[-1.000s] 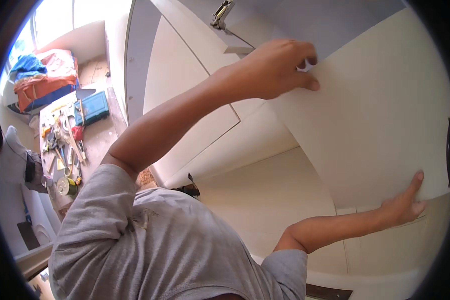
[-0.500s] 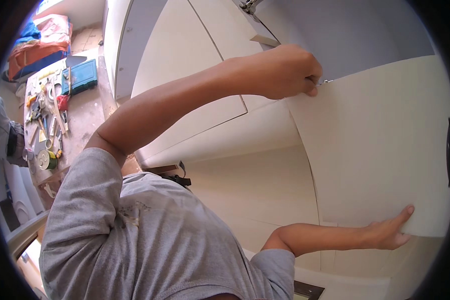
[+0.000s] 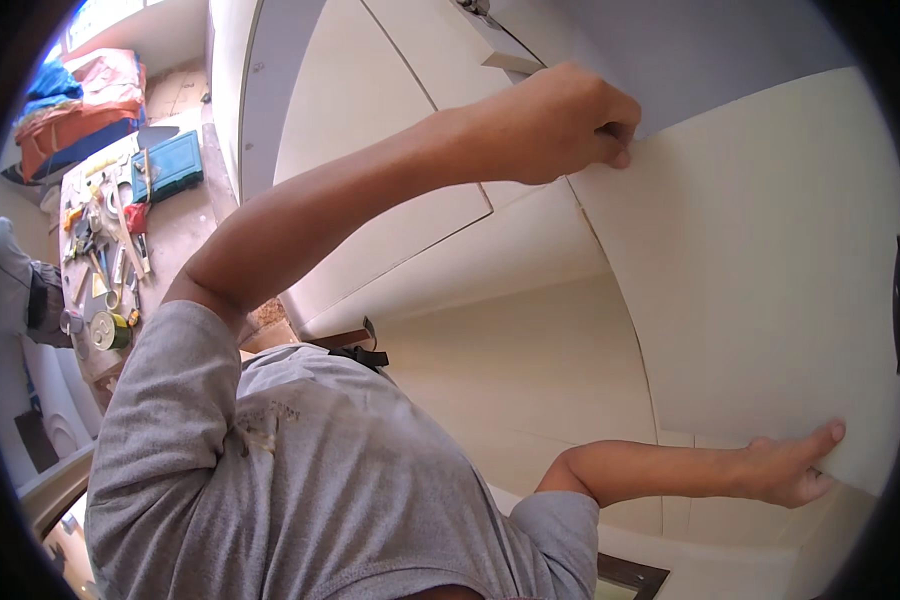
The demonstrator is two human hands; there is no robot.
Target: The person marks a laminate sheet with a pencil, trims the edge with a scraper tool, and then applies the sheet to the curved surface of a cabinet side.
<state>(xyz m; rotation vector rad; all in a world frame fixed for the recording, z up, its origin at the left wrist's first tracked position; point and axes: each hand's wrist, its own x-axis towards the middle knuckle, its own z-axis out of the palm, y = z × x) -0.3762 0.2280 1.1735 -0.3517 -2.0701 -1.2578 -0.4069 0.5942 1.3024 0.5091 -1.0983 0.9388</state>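
Observation:
A large flat cream cabinet door (image 3: pixel 750 270) fills the right side of the view. At its upper left corner my left hand (image 3: pixel 575 125) is closed, fingers curled over the edge. The tips behind the door are hidden. Farther down, my right hand (image 3: pixel 795 468) grips the door's lower edge, its thumb stretched along the face and the other fingers partly hidden. Behind my left hand lies the grey inside of a cabinet (image 3: pixel 710 60). A metal hinge (image 3: pixel 473 7) shows at the top.
Closed cream cabinet doors (image 3: pixel 360 130) stand behind my left forearm. On the left, a worktable (image 3: pixel 185 225) carries several hand tools, a round tin (image 3: pixel 109 330) and a teal case (image 3: pixel 167 166). Beyond it lie orange and blue bags (image 3: pixel 85 100). Another person's leg (image 3: pixel 48 305) shows at the far left.
The door is tilted a little more, its upper edge higher in the picture. My left hand has shifted slightly up, my right hand slightly rightward. The whole view has also turned a little.

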